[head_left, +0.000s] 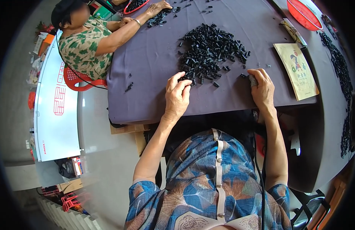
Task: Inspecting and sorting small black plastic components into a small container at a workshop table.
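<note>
Many small black plastic parts (pixel 212 50) lie heaped on the worktop (pixel 146 76), reaching toward its near edge. Left hand (pixel 178 94): fingertips apart at the heap's near-left side. Right hand (pixel 263 90): curled over grey lump (pixel 253 81), cannot tell whether clamped. Yellow booklet (pixel 296 71) by near-right corner.

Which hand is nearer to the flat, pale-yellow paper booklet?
The right hand, left of the booklet and apart from it. The left hand is farther left, by the heap of small black pieces.
</note>
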`<state>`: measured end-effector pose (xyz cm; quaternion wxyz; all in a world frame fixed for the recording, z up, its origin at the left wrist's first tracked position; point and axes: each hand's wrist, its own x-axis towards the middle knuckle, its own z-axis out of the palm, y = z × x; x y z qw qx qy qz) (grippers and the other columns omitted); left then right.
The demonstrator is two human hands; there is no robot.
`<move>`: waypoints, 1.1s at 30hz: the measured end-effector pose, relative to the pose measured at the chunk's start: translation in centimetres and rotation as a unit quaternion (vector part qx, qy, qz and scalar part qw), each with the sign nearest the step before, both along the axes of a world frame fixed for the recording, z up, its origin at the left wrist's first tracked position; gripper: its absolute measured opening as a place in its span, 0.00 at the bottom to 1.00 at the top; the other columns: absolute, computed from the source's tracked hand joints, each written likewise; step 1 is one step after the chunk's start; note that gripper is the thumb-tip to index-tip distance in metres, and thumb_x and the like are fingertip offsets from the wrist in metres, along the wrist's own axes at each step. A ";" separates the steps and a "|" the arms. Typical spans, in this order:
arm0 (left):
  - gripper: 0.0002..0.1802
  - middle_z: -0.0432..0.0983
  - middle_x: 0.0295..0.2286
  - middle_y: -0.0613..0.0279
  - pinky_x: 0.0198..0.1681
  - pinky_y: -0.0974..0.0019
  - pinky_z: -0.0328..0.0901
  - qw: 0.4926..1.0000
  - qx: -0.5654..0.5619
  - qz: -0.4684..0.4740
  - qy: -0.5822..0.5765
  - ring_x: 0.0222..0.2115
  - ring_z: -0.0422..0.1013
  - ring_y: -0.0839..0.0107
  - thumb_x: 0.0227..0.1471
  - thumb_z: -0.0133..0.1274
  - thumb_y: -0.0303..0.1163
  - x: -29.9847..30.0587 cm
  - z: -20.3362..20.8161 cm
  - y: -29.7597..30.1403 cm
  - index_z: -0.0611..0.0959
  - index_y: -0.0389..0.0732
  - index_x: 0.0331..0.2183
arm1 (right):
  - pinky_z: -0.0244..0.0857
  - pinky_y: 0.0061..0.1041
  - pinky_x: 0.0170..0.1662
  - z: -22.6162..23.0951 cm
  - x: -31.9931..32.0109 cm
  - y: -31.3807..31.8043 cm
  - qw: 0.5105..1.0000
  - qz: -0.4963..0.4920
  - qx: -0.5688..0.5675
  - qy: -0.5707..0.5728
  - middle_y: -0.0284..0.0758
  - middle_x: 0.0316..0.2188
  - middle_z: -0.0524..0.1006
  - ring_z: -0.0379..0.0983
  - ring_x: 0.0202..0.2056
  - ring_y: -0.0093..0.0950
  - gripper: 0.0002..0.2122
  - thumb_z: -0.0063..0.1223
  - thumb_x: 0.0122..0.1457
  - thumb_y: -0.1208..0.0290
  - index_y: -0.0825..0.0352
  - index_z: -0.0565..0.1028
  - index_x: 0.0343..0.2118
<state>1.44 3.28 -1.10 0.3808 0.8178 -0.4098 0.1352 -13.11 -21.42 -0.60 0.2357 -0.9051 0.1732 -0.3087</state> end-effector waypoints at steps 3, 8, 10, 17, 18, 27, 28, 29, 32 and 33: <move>0.08 0.70 0.44 0.53 0.49 0.58 0.63 1.000 0.010 -0.018 0.000 0.45 0.67 0.55 0.44 0.54 0.22 0.0 0.1 0.0 0.80 0.38 0.32 | 0.67 0.29 0.44 -0.1 0.1 -0.1 1.000 0.002 0.017 -0.016 0.38 0.34 0.75 0.73 0.40 0.39 0.19 0.43 0.40 0.89 0.66 0.75 0.37; 0.13 0.70 0.44 0.52 0.48 0.59 0.64 0.997 -0.052 0.005 0.062 0.47 0.66 0.54 0.44 0.54 0.22 0.1 0.5 0.3 0.78 0.37 0.37 | 0.67 0.31 0.42 -0.4 0.1 -0.2 0.997 -0.010 0.056 -0.042 0.38 0.33 0.76 0.73 0.39 0.39 0.16 0.43 0.41 0.88 0.65 0.74 0.35; 0.13 0.70 0.44 0.53 0.49 0.59 0.63 0.995 -0.068 0.016 0.065 0.46 0.66 0.55 0.44 0.54 0.22 0.4 0.0 0.5 0.78 0.37 0.37 | 0.67 0.31 0.42 -0.3 0.1 -0.3 0.998 -0.011 0.050 -0.041 0.38 0.33 0.76 0.73 0.39 0.39 0.16 0.43 0.42 0.87 0.66 0.74 0.34; 0.07 0.73 0.39 0.58 0.50 0.57 0.60 0.999 0.010 0.000 -0.042 0.45 0.66 0.58 0.45 0.54 0.24 0.3 -0.1 -0.3 0.80 0.38 0.31 | 0.66 0.33 0.41 -0.1 0.1 0.0 0.999 -0.014 0.034 -0.038 0.39 0.31 0.74 0.72 0.38 0.40 0.14 0.41 0.43 0.86 0.65 0.72 0.33; 0.07 0.73 0.39 0.58 0.50 0.57 0.60 0.999 0.015 -0.009 -0.045 0.45 0.66 0.59 0.45 0.54 0.24 0.1 0.0 -0.3 0.80 0.38 0.31 | 0.66 0.33 0.41 -0.1 0.1 -0.1 0.999 -0.014 0.034 -0.038 0.39 0.31 0.74 0.72 0.38 0.40 0.14 0.41 0.43 0.86 0.65 0.72 0.33; 0.12 0.74 0.39 0.56 0.49 0.60 0.62 0.997 -0.046 0.056 -0.001 0.43 0.68 0.58 0.46 0.53 0.22 0.9 0.1 1.7 0.79 0.37 0.37 | 0.65 0.33 0.41 -0.1 0.2 -0.1 0.999 -0.016 0.024 -0.019 0.39 0.32 0.74 0.71 0.39 0.40 0.14 0.41 0.43 0.86 0.65 0.72 0.33; 0.11 0.74 0.38 0.56 0.48 0.62 0.63 0.998 -0.037 0.059 0.002 0.42 0.69 0.60 0.46 0.53 0.21 0.9 0.1 2.0 0.79 0.36 0.36 | 0.66 0.32 0.41 -0.2 0.1 -0.2 0.999 -0.013 0.026 -0.025 0.38 0.32 0.74 0.71 0.39 0.40 0.14 0.41 0.43 0.86 0.65 0.72 0.33; 0.10 0.75 0.37 0.57 0.47 0.63 0.64 0.998 -0.029 0.062 0.004 0.42 0.70 0.61 0.46 0.53 0.20 0.8 0.1 2.2 0.79 0.36 0.35 | 0.66 0.32 0.41 -0.2 0.1 -0.2 0.999 -0.010 0.029 -0.030 0.38 0.32 0.74 0.71 0.39 0.40 0.15 0.41 0.42 0.87 0.65 0.72 0.33; 0.10 0.75 0.34 0.59 0.44 0.63 0.64 0.998 -0.034 0.058 0.008 0.38 0.69 0.61 0.45 0.54 0.21 0.6 0.2 1.9 0.79 0.37 0.34 | 0.66 0.31 0.41 -0.2 0.1 -0.4 0.997 0.000 0.061 -0.037 0.38 0.32 0.75 0.72 0.38 0.40 0.16 0.41 0.41 0.88 0.65 0.73 0.34; 0.10 0.74 0.33 0.59 0.43 0.61 0.63 0.998 -0.027 0.055 0.008 0.37 0.68 0.60 0.44 0.55 0.22 0.5 0.2 1.7 0.79 0.38 0.34 | 0.66 0.31 0.41 -0.2 0.1 -0.4 0.998 0.000 0.060 -0.037 0.38 0.32 0.75 0.72 0.38 0.40 0.16 0.41 0.41 0.88 0.65 0.73 0.34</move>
